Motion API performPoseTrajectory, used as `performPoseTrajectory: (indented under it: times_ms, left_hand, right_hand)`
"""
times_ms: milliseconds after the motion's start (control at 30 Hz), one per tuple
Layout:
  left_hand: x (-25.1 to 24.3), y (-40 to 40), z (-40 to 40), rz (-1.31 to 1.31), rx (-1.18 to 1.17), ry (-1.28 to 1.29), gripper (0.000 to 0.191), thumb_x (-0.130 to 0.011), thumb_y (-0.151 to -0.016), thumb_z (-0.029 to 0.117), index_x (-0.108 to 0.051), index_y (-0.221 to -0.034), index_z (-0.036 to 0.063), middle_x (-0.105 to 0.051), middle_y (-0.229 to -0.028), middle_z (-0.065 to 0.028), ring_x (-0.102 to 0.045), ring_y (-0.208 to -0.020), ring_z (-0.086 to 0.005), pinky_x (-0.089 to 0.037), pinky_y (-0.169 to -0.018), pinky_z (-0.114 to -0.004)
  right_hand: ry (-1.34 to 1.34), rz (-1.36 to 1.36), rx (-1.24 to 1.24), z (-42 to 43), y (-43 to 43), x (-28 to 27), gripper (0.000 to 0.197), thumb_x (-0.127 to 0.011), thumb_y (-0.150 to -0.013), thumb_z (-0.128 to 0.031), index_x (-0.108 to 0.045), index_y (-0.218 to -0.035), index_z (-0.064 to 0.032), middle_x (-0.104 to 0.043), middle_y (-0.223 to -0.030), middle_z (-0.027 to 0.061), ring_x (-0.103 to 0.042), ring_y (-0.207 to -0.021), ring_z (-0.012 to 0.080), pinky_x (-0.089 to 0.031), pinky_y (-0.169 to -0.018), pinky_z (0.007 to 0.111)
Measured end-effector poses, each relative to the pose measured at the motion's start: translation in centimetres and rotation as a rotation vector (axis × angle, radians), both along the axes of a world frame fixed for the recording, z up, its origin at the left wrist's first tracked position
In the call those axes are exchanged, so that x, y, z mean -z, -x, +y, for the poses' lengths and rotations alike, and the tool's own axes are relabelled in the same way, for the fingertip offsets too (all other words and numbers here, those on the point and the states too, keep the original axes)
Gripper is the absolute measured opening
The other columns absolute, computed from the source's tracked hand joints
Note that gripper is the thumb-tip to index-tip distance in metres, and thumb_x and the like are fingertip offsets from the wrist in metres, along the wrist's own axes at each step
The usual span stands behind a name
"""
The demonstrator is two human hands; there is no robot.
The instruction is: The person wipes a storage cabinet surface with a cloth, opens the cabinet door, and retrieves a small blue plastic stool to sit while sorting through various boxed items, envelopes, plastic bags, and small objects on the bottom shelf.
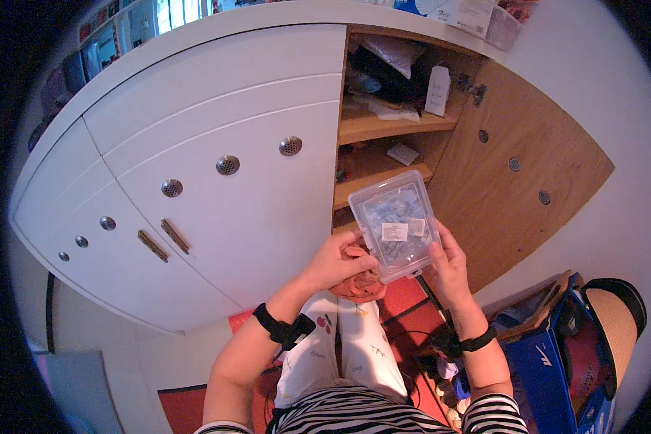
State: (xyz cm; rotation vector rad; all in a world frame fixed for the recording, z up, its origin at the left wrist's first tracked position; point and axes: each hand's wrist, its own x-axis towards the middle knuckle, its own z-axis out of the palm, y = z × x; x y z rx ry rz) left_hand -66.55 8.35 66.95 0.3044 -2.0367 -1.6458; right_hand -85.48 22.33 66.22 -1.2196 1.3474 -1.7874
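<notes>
My right hand [449,266] grips a clear plastic box [399,209] by its right side, thumb on the lid. Small items, hard to make out, and white labels bearing writing show through the lid. In my left hand [342,263] is a bunched orange-red cloth [361,287], pressed near the box's lower left edge. Whether the left fingers also touch the box cannot be told. Box and cloth are held above my lap, in front of the cabinet's open compartment.
The wooden cabinet door [515,179] stands open at right. A white carton [438,91] and bags sit on the upper shelf [401,128]; a small pale packet [403,154] lies below. A blue box [540,374] with a straw-coloured hat [610,325] stands at lower right. White closed doors [260,206] fill the left.
</notes>
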Motion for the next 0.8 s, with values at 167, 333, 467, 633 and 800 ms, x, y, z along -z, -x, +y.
performPoseTrajectory:
  times_ms: [167,333,467,633,800]
  left_hand:
    - [2.9,0.2,-1.6,-0.006,0.088,-0.233,0.064,-0.070,-0.075,0.038,-0.047,-0.120,-0.0017,-0.060,-0.103,-0.0084,-0.055,-0.096,-0.0147,-0.043,-0.086,-0.028]
    - [4.3,0.2,-0.7,0.177,0.282,-0.433,0.070,-0.070,-0.075,0.038,-0.039,-0.125,-0.0007,-0.054,-0.113,-0.0097,-0.053,-0.101,-0.0150,-0.042,-0.088,-0.029]
    - [4.3,0.8,-0.1,0.159,0.156,-0.427,0.069,-0.070,-0.075,0.035,-0.036,-0.126,0.0025,-0.051,-0.116,-0.0078,-0.052,-0.102,-0.0156,-0.043,-0.086,-0.030]
    - [4.2,1.1,0.4,0.192,0.001,-0.386,0.064,-0.071,-0.074,0.026,-0.038,-0.125,0.0048,-0.053,-0.114,-0.0068,-0.052,-0.105,-0.0168,-0.043,-0.088,-0.031]
    - [5.1,1.6,0.4,0.269,-0.169,-0.321,0.081,-0.075,-0.069,0.023,-0.027,-0.129,-0.0016,-0.043,-0.123,-0.0133,-0.045,-0.113,-0.0204,-0.038,-0.095,-0.033]
  right_hand:
    - [-0.009,-0.185,-0.109,-0.5,-1.3,-0.4,0.046,-0.048,-0.091,-0.031,-0.040,-0.127,-0.0028,-0.050,-0.119,0.0066,-0.047,-0.109,0.0155,-0.037,-0.094,0.030]
    - [-0.225,-0.352,-0.258,-1.1,-2.1,0.2,0.042,-0.044,-0.092,-0.032,-0.041,-0.124,-0.0044,-0.048,-0.119,0.0065,-0.046,-0.107,0.0163,-0.039,-0.091,0.030]
    - [-0.373,0.220,-0.154,-2.1,-0.8,0.9,0.045,-0.044,-0.092,-0.031,-0.037,-0.127,-0.0026,-0.045,-0.125,0.0091,-0.044,-0.114,0.0204,-0.036,-0.095,0.032]
    - [-0.074,0.510,-0.018,-1.7,-2.9,-1.1,0.049,-0.054,-0.086,-0.027,-0.043,-0.125,-0.0004,-0.045,-0.128,0.0183,-0.042,-0.120,0.0280,-0.032,-0.099,0.036]
    - [-0.074,0.868,0.120,-1.5,-4.4,-4.3,0.045,-0.058,-0.083,-0.027,-0.050,-0.117,-0.0001,-0.052,-0.116,0.0220,-0.050,-0.109,0.0342,-0.040,-0.092,0.039]
